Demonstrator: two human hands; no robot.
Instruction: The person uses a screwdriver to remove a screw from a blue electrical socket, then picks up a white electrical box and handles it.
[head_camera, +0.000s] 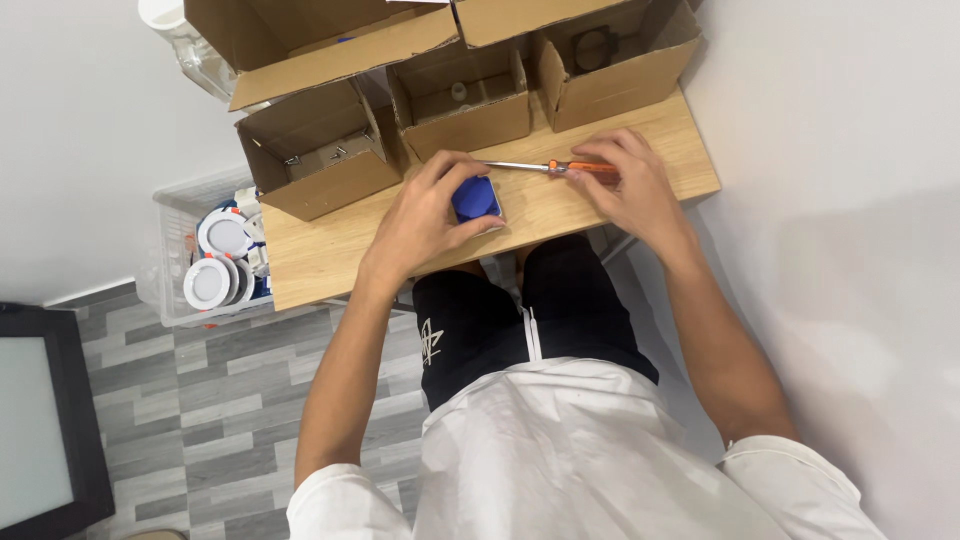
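Three open cardboard boxes stood in a row along the back of the wooden worktop, with a bigger carton perched behind them. Down at the left, on the grey plank floor, a clear plastic bin held round white discs. A dark-framed panel leaned nearby.

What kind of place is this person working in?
Probably a small assembly or repair bench in a plain room. The left hand grips a blue part, the right hand rests on an orange-handled screwdriver, open cardboard boxes line the wooden table, and a clear bin holds round white fittings.
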